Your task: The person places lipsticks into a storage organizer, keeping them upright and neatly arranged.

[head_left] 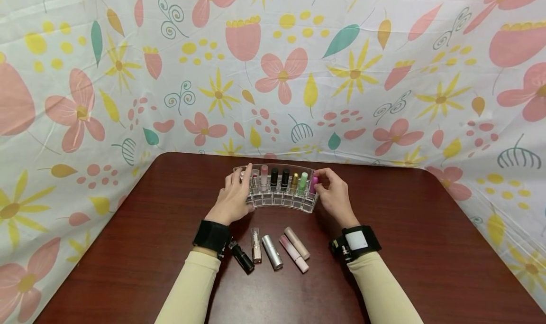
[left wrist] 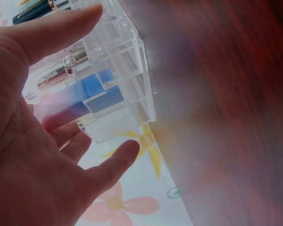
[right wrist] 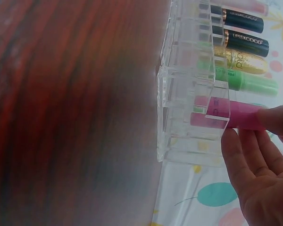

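A clear tiered lipstick organizer [head_left: 281, 199] stands toward the back of the table, with a row of lipsticks in its rear slots. My right hand [head_left: 336, 194] pinches the top of a magenta lipstick tube [right wrist: 243, 115], whose lower part is inside the slot at the organizer's right end. Beside it stand a light green tube [right wrist: 254, 84], a gold tube [right wrist: 245, 61] and black lipsticks [right wrist: 245, 43]. My left hand [head_left: 230, 196] is spread around the organizer's left end, fingers extended and thumb low in front. A pink-and-blue tube [left wrist: 80, 96] sits in a slot near that palm.
In front of the organizer lie a black lipstick tube [head_left: 242, 257], a clear-capped lipstick [head_left: 256, 245], a silver tube [head_left: 272, 252], a pink tube [head_left: 294, 254] and a beige tube [head_left: 297, 243]. A floral cloth [head_left: 273, 77] hangs behind the dark wooden table [head_left: 426, 248].
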Available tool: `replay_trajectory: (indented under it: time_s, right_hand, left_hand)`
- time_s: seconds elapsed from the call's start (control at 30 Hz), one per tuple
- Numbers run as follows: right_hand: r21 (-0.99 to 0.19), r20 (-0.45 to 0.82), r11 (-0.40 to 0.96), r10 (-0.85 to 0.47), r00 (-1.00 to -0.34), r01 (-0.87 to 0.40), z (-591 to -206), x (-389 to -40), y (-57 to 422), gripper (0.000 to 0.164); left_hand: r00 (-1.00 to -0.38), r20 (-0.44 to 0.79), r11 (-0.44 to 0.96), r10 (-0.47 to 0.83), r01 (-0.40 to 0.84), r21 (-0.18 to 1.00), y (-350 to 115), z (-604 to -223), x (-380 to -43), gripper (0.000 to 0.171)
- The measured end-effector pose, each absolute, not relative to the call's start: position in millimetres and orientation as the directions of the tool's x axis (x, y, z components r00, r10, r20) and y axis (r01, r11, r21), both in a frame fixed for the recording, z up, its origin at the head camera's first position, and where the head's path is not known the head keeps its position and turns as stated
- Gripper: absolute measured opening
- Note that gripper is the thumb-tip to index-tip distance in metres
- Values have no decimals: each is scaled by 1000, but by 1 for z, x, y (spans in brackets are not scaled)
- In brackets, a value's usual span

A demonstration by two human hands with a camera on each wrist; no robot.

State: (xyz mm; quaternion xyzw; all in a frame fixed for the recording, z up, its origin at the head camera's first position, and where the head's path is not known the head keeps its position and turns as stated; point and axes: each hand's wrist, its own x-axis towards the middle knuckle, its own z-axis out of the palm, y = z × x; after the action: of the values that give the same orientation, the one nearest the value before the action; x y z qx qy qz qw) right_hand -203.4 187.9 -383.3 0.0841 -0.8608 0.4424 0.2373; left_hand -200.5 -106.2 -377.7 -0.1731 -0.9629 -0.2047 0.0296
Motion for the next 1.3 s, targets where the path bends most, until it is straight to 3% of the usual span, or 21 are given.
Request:
replay_trajectory:
  time_s: [1.3]
  right_hand:
    - [-672,511,639,36,-859,-373,-377,-199,197,27]
  left_hand:
    - [-940,104,825,324,334,456,-106,-376,-202,119]
